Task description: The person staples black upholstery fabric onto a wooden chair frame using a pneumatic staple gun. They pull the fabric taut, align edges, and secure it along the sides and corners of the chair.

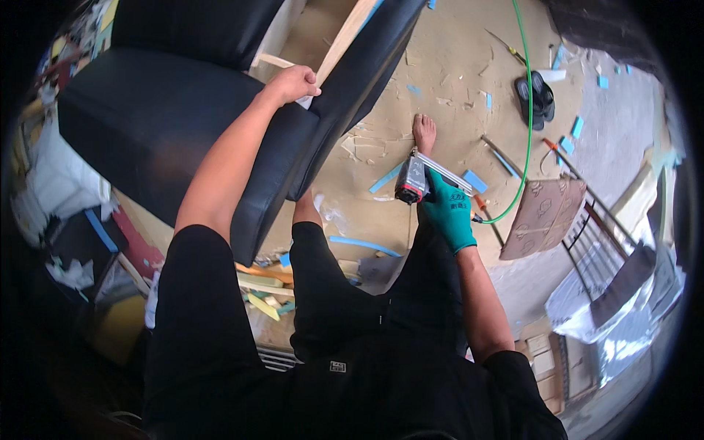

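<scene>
My bare left hand [293, 83] is closed, its fingertips pinching the edge of the black upholstery beside a bare wooden rail [346, 37]. A whitish bit of material shows under those fingers. The black padded seat [161, 121] spreads to the left of that hand, and a black padded side panel [359, 81] slants along its right. In a green work glove, my right hand [449, 211] grips a staple gun [413, 180] with a dark, red-trimmed head and a silver magazine. The gun is held apart from the upholstery, above the floor.
A green air hose [529, 110] runs down on the right to near the gloved hand. Black sandals [535, 100], a patterned brown cushioned stool [544, 218], a metal rack [598, 249] and blue foam scraps [475, 180] lie around. Foam offcuts [264, 304] litter the floor below the seat.
</scene>
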Demonstrator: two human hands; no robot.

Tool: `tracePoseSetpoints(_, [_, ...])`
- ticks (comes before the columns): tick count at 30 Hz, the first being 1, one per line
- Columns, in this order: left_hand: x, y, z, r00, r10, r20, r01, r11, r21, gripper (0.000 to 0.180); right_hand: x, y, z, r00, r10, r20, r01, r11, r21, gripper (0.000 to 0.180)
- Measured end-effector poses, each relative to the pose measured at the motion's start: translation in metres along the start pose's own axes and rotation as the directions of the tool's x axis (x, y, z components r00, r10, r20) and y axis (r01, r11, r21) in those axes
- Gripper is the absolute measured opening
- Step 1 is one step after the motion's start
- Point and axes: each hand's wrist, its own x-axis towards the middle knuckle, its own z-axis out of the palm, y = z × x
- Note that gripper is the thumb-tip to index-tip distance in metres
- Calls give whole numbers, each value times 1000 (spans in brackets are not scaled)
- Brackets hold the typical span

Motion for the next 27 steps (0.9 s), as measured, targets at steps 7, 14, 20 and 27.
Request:
tracePoseSetpoints(7, [19,26,27,990,114,-84,-100,983,155,41,-20,-45,58,991,55,-124,-58,998,-21,65])
tracePoseSetpoints(14, [9,17,21,968,244,50,-249,939,236,31,23,-76,127,992,-13,-129,23,997,77,58])
tracePoseSetpoints(20, [0,20,10,988,152,6,-151,972,178,28,36,-67,148,991,-79,-112,85,995,54,58])
tracePoseSetpoints(27, [0,10,3,997,82,-8,-82,997,-2,20,47,-60,149,994,-14,-104,28,990,141,58])
